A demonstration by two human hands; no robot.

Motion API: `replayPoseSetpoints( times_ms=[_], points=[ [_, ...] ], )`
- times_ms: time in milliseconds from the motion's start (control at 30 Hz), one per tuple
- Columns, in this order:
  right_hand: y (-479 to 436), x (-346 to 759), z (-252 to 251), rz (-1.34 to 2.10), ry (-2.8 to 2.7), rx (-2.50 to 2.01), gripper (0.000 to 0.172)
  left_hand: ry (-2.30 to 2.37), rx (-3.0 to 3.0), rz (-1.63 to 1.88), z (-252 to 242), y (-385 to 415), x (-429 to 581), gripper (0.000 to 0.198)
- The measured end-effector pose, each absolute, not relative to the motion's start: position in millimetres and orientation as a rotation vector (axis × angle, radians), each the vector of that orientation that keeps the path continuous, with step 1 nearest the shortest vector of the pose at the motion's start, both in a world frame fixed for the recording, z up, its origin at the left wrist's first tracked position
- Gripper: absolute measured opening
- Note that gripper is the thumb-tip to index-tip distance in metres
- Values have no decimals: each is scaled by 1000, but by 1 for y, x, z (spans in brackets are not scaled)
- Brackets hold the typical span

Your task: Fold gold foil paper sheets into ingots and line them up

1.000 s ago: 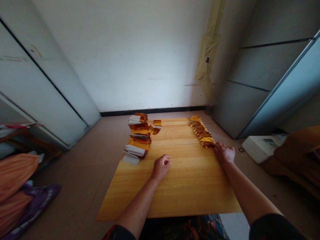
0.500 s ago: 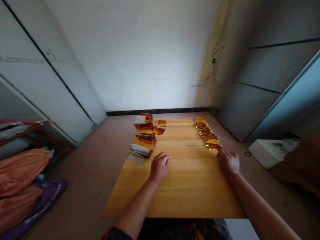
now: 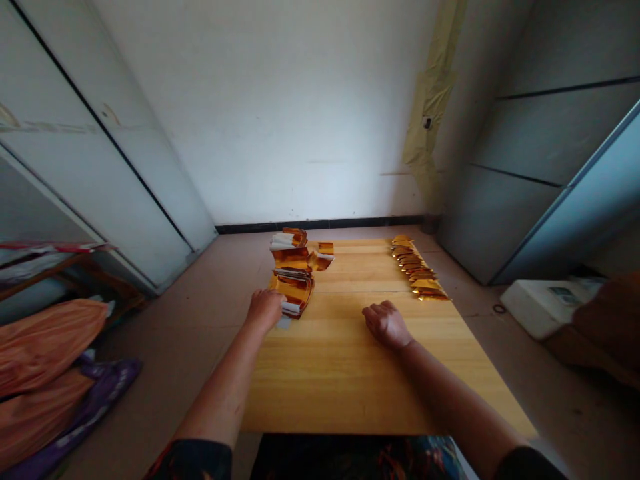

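Observation:
Gold foil paper sheets point(image 3: 295, 288) with pale backs lie in curled, overlapping bundles along the table's left side. My left hand point(image 3: 265, 311) is at the near end of these bundles, its curled fingers closed on the paper's outer edge; the fingertips are partly hidden. Over the middle of the table, my right hand point(image 3: 387, 325) is loosely closed, and nothing shows in it. Folded gold foil pieces point(image 3: 415, 268) form an overlapping row along the far right edge, apart from both hands. A small curled foil piece point(image 3: 323, 257) lies beside the left bundles.
The wooden table point(image 3: 340, 393) stands before a white wall point(image 3: 300, 120). Grey cabinets point(image 3: 500, 193) flank it. A white box point(image 3: 537, 307) is on the floor at right, and orange cloth point(image 3: 50, 340) with a purple bag point(image 3: 100, 407) lies at left.
My left hand has moved left from the table onto the foil paper bundles. My right hand has left the row of folded pieces and come in to the table's middle.

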State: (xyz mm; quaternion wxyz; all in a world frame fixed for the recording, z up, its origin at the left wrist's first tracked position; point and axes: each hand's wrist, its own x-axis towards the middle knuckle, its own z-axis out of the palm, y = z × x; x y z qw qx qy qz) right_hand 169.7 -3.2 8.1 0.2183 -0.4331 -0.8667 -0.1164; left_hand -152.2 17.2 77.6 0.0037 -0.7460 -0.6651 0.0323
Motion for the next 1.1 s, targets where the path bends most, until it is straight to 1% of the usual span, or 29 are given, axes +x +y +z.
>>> replayPoseSetpoints(
  times_ms=[133, 300, 333, 467, 600, 667, 900, 1100],
  points=[
    [-2, 156, -3, -259, -2442, -1214, 21, -2010, -2434, -36, 73, 21, -160, 28],
    [-5, 154, -7, -225, -2454, -1227, 21, -2013, -2569, -215, 69, 23, -171, 16],
    [-5, 154, -7, -225, -2451, -1232, 20, -2017, -2606, -225, 68, 24, -173, 16],
    [-5, 155, -8, -233, -2446, -1227, 19, -1958, -2703, -260, 59, 28, -177, 26],
    [-4, 153, -9, -249, -2447, -1246, 20, -1963, -2710, -137, 50, 33, -179, 26],
    [-5, 152, -9, -249, -2452, -1256, 21, -1952, -2722, -136, 48, 33, -179, 25],
    [-6, 152, -8, -232, -2460, -1273, 20, -1904, -2727, -350, 56, 28, -178, 20],
    [-6, 151, -7, -221, -2451, -1278, 20, -1972, -2554, -602, 67, 24, -173, 8]
  ],
)
